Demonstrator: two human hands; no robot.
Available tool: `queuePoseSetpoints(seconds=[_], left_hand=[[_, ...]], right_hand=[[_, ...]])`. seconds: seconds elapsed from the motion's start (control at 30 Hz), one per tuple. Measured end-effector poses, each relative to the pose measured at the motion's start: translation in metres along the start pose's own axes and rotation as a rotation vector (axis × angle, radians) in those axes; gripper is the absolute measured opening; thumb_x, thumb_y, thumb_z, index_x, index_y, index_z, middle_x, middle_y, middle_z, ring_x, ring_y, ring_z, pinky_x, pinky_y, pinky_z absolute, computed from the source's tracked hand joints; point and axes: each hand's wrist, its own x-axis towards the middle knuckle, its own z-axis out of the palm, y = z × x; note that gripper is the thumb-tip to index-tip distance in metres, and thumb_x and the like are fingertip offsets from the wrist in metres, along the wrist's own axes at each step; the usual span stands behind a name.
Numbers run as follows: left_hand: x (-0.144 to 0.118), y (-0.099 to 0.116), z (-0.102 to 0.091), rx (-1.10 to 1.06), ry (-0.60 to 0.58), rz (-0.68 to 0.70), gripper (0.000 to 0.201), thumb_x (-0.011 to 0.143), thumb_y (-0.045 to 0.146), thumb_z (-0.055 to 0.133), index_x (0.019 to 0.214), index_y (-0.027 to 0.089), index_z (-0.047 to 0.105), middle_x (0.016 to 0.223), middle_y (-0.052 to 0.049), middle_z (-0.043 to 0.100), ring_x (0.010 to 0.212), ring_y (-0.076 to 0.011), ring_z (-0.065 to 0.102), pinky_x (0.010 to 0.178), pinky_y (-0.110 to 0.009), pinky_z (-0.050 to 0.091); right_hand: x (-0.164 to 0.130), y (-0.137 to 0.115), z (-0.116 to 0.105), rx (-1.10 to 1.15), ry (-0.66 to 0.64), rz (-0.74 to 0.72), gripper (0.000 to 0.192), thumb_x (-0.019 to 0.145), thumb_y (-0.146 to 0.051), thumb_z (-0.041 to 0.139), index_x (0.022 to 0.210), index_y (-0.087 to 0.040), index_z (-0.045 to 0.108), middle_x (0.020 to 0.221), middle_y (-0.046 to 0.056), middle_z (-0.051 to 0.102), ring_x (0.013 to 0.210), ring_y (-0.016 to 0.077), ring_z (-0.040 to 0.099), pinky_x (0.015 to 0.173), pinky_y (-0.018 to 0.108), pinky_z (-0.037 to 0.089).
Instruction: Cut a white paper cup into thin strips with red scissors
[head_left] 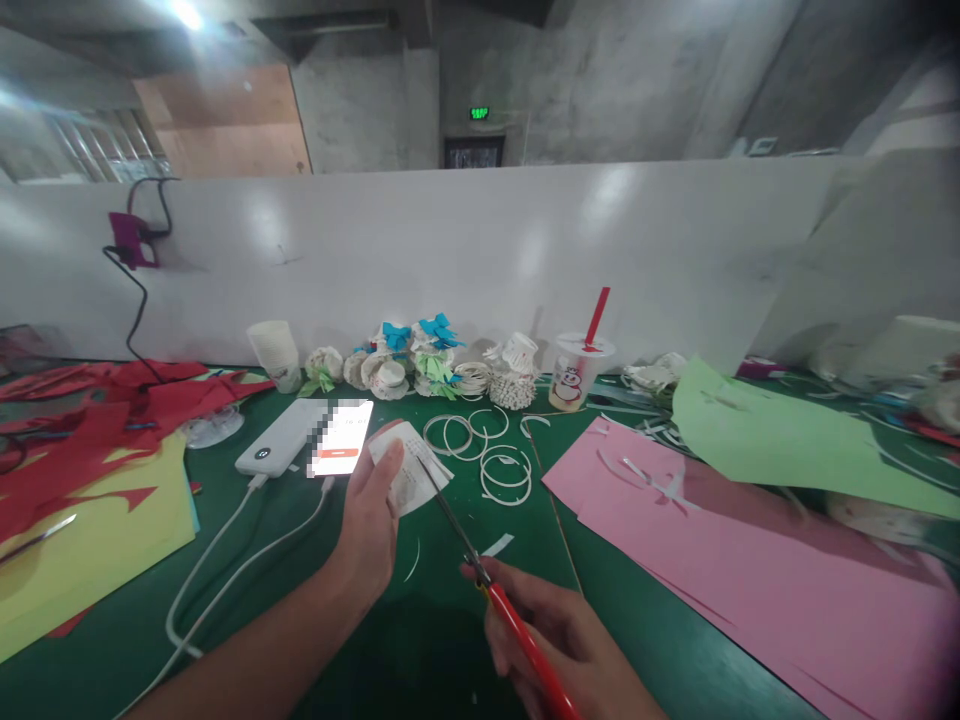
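Mid-cut, by the look of things: left hand pinching a small white paper cup between thumb and fingers just above the tabletop; right hand wrapped around the red handles of scissors, blades parted at the cup's rim. Done so far, judging from the layout: loose white rings just beyond the cup and a row of finished paper flowers, some with blue bows, along the white partition. Left, apparently: the rest of the held cup and an uncut stack of cups. Elsewhere on the green tabletop: lit phone beside a power bank with white cables, drink cup with red straw, pink sheet and green sheet at right, red scraps over yellow sheet at left. Beyond the partition: bare concrete walls, green exit sign, ceiling lamp.
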Motion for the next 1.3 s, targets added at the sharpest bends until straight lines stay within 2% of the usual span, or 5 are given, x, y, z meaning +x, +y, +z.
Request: queuePoseSetpoints(seconds=[0.23, 0.47, 0.73, 0.93, 1.3], left_hand=[[-0.001, -0.0024, -0.0004, -0.007, -0.028, 0.007, 0.04, 0.076, 0.034, 0.063, 0.111, 0.016, 0.058, 0.093, -0.008, 0.069, 0.083, -0.0213, 0.066, 0.074, -0.032, 0.053], [-0.001, -0.0035, -0.0008, 0.009, -0.015, -0.014, 0.041, 0.075, 0.034, 0.064, 0.112, 0.018, 0.058, 0.092, -0.007, 0.07, 0.082, -0.0212, 0.066, 0.073, -0.032, 0.053], [-0.0016, -0.0032, -0.0002, -0.008, -0.017, -0.009, 0.042, 0.074, 0.035, 0.065, 0.111, 0.018, 0.058, 0.093, -0.008, 0.07, 0.08, -0.0217, 0.067, 0.073, -0.033, 0.053], [-0.0012, -0.004, -0.001, -0.004, -0.027, -0.022, 0.044, 0.074, 0.035, 0.065, 0.113, 0.017, 0.057, 0.094, -0.009, 0.069, 0.083, -0.0227, 0.066, 0.073, -0.034, 0.053], [-0.0004, -0.0038, -0.0005, -0.003, -0.024, -0.008, 0.039, 0.075, 0.034, 0.064, 0.11, 0.018, 0.058, 0.094, -0.006, 0.069, 0.082, -0.0213, 0.067, 0.073, -0.032, 0.053]], right_hand=[[-0.001, 0.0022, -0.0016, -0.043, 0.016, 0.002, 0.068, 0.072, -0.056, 0.064, 0.125, -0.015, 0.053, 0.061, -0.003, 0.053, 0.039, 0.0045, 0.038, 0.035, 0.017, 0.029], [-0.002, -0.0047, -0.0011, -0.05, 0.015, 0.048, 0.067, 0.072, -0.057, 0.063, 0.124, -0.015, 0.054, 0.06, -0.003, 0.053, 0.04, 0.005, 0.04, 0.036, 0.016, 0.032], [0.0011, -0.0034, -0.0025, -0.002, -0.038, 0.045, 0.064, 0.068, -0.055, 0.067, 0.119, -0.017, 0.059, 0.056, -0.004, 0.051, 0.037, 0.0046, 0.039, 0.033, 0.016, 0.028], [-0.0004, -0.0041, -0.0011, 0.001, -0.012, 0.026, 0.058, 0.07, -0.053, 0.067, 0.115, -0.017, 0.061, 0.054, -0.004, 0.05, 0.038, 0.0047, 0.038, 0.034, 0.016, 0.029], [-0.0001, -0.0013, -0.001, 0.007, -0.015, 0.025, 0.062, 0.068, -0.055, 0.068, 0.116, -0.016, 0.06, 0.053, -0.005, 0.049, 0.038, 0.0051, 0.038, 0.034, 0.016, 0.029]])
